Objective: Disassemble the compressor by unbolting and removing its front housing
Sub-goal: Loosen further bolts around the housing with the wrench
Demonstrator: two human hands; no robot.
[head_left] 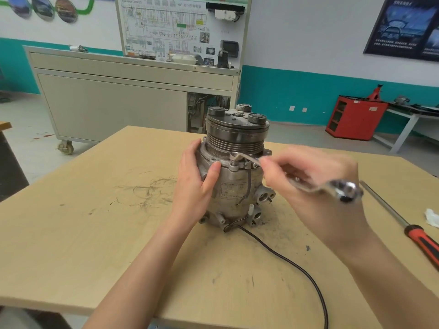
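Note:
A grey metal compressor [234,186] stands upright on the wooden table [95,222], its ribbed pulley [236,134] on top. The front housing flange [213,160] circles the body just under the pulley. My left hand [197,184] grips the compressor's left side, thumb on the flange. My right hand [313,184] holds a metal wrench [308,185]; its open end sits on a bolt [234,160] at the front of the flange. The ring end of the wrench sticks out to the right of my hand. The hand is motion-blurred.
A red-handled screwdriver [403,224] lies at the table's right edge beside a crumpled white tissue [431,217]. A black cable [297,269] runs from the compressor's base to the table's front edge. A wheeled training bench [133,103] and a red cabinet [354,117] stand behind.

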